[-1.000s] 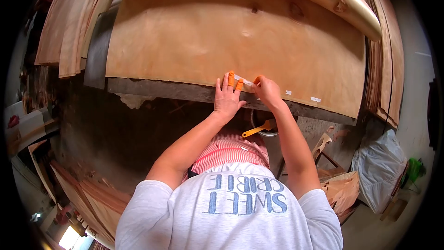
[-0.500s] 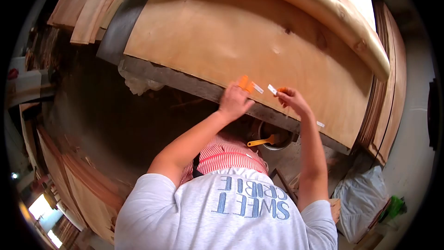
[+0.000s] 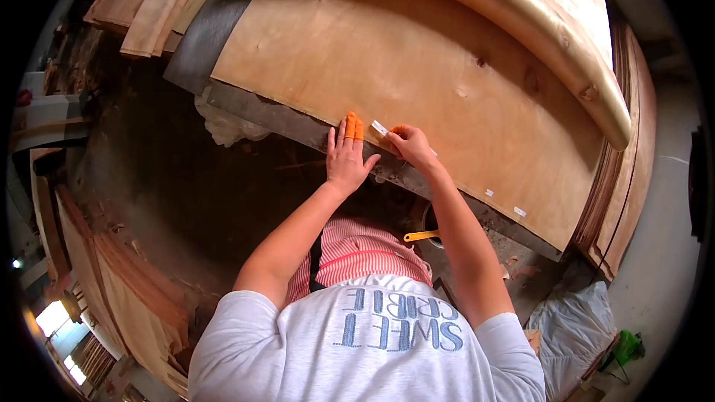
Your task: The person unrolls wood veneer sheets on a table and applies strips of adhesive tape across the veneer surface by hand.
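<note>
A wide sheet of tan wood veneer [image 3: 357, 52] lies in front of me along a grey ledge. My left hand [image 3: 348, 162] rests flat at its near edge, fingers stretched out, two fingertips in orange covers. Just to the right, my right hand [image 3: 412, 145] pinches a small white strip [image 3: 380, 128] with dark marks, resembling a piece of tape, above the veneer near its edge. An orange cover shows on a right finger too. Farther right along the edge lie two more small white pieces, a shorter piece [image 3: 488, 193] and a longer piece [image 3: 520, 211].
A rolled-over veneer sheet [image 3: 551, 26] curves across the back. Stacked sheets [image 3: 622, 171] stand at the right. Below the ledge, a yellow handle [image 3: 421, 236] sticks out of a pot partly behind my right arm. A plastic bag [image 3: 573, 335] lies lower right.
Both hands have moved left along the veneer edge. My left hand's fingers now lie straighter and flatter. My right hand still pinches a white strip. The view has shifted slightly.
</note>
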Demonstrator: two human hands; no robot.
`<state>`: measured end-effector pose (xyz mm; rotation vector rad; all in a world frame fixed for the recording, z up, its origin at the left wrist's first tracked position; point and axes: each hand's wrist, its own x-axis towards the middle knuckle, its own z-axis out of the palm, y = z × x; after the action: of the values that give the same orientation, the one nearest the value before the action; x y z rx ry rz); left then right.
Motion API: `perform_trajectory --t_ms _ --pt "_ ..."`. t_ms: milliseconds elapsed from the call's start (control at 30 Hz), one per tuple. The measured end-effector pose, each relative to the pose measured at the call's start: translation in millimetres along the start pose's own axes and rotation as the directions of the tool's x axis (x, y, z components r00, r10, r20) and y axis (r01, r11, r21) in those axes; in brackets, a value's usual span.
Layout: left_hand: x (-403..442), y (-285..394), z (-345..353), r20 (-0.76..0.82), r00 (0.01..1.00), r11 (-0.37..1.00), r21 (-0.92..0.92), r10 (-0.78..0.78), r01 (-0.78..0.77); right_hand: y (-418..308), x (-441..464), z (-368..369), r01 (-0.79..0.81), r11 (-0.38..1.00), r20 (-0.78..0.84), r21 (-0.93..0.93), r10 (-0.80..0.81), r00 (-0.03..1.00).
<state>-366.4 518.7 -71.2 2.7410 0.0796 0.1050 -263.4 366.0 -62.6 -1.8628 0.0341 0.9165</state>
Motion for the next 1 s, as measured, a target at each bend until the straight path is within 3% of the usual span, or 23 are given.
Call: perform_trajectory --t_ms 67,167,367,467,667,767,867,967,1000 --pt "2.0 2.5 4.6 -0.018 0.999 0.994 -0.101 0.034 -0.036 3.8 8.6 4.1 -0.005 0.999 -0.028 -0.045 0.003 1.0" --pt "4.9 17.1 -2.6 0.073 0.995 0.998 0.019 0.061 -0.063 -5.8 5.3 2.4 0.003 0.986 -0.022 -0.169 -0.007 1.0" --pt "1.4 21.5 -8.1 0.053 0.998 1.0 0.02 -0.018 0.017 -3.7 1.6 4.9 -0.006 0.998 -0.057 -0.056 0.003 0.998" --pt "1.7 18.5 3.0 0.062 0.994 0.995 -0.044 0.094 -0.091 -6.7 0.9 4.2 -0.007 0.992 -0.045 -0.125 0.001 0.999" --pt "6.0 27.0 -3.8 0.222 0.973 0.994 0.072 0.064 -0.082 -7.9 -8.5 -2.1 -0.036 0.999 0.019 -0.026 0.036 0.999" --pt "6.8 26.3 -3.7 0.27 0.962 0.99 0.111 0.05 -0.083 -17.5 -24.3 -0.1 -0.038 0.991 -0.026 -0.129 0.035 0.999" --pt "6.5 26.6 -1.8 0.272 0.961 0.989 0.127 0.045 -0.082 -8.2 -25.6 -4.1 -0.037 0.911 -0.12 -0.41 -0.014 0.993" --pt "7.3 25.7 0.4 0.249 0.966 0.986 0.129 0.069 -0.104 5.3 -23.4 -10.0 0.144 0.663 -0.145 -0.735 -0.362 0.921" --pt "7.9 24.6 1.2 0.238 0.968 0.985 0.13 0.08 -0.113 5.3 -17.4 -16.6 0.114 0.55 -0.134 -0.828 -0.39 0.911"
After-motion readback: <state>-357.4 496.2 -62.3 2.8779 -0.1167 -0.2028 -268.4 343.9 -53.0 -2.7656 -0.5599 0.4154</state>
